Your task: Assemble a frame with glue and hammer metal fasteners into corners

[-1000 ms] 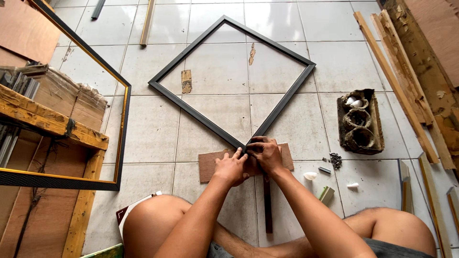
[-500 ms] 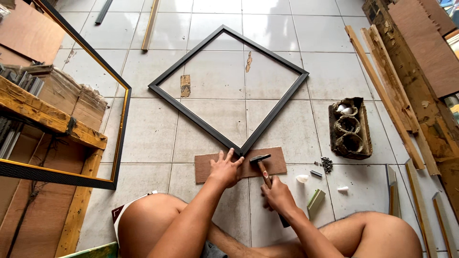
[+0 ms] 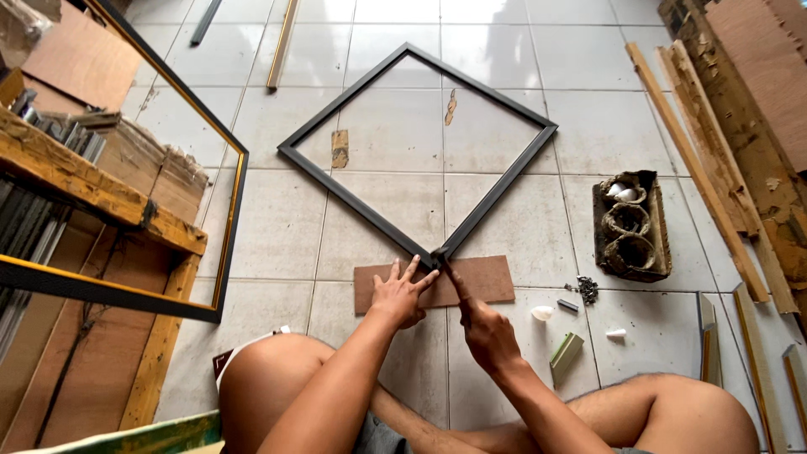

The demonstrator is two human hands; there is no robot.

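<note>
1. The black frame [image 3: 418, 149] is lying flat on the tiled floor [image 3: 252, 219] as a diamond, its corners pointing to 12, 3, 6 and 9 o'clock.
2. The left hand [image 3: 402, 294] is pressing spread fingers on the brown board [image 3: 487, 280] at 6 o'clock.
3. The right hand [image 3: 487, 334] is gripping a tool handle whose long axis is aiming toward 11 o'clock, at the frame's nearest corner.

Right of centre: 1 open brown cardboard tray [image 3: 632, 225], rectangular and upright in the frame, its 3 round wells stacked top to bottom, white pieces in the top well. Left edge, upper half: brown cardboard cartons [image 3: 143, 160] side by side behind a wooden rail. No labels, signs or screens are visible.
</note>
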